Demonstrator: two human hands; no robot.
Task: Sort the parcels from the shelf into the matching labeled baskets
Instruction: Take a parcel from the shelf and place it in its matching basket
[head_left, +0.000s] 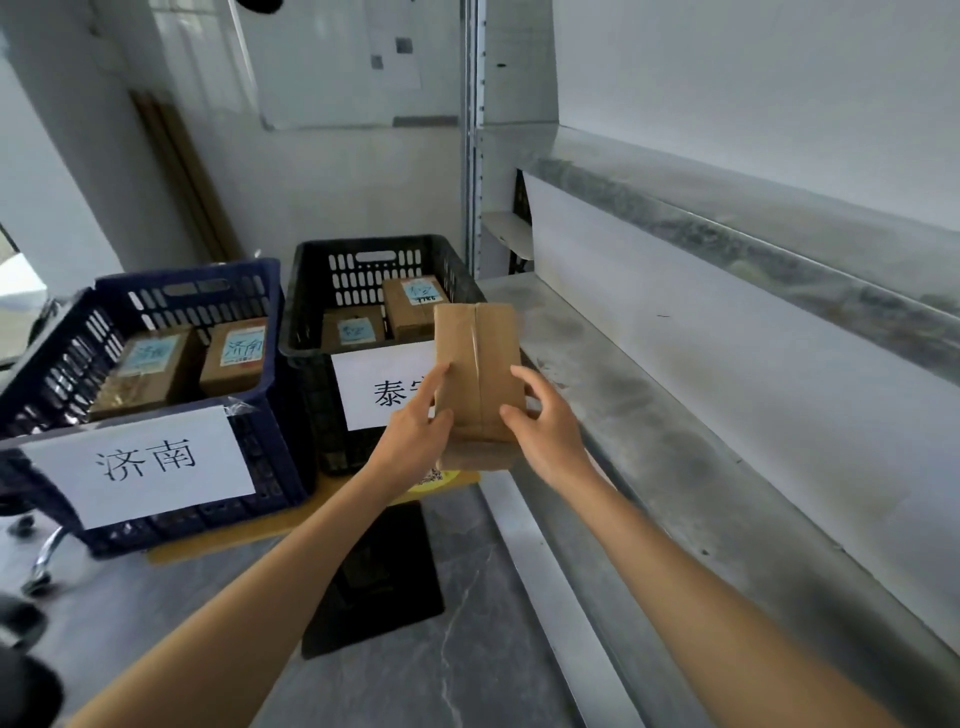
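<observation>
Brown parcel (479, 371) between left hand (415, 434) and right hand (550, 431)

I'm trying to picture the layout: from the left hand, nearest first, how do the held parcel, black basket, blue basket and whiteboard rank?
1. The held parcel, gripped in the left hand.
2. The black basket, directly behind.
3. The blue basket, farther left.
4. The whiteboard, on the far wall.

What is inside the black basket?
A back parcel and a front parcel, both brown with blue labels, lie in the black basket. The held parcel hides its near right corner.
</observation>
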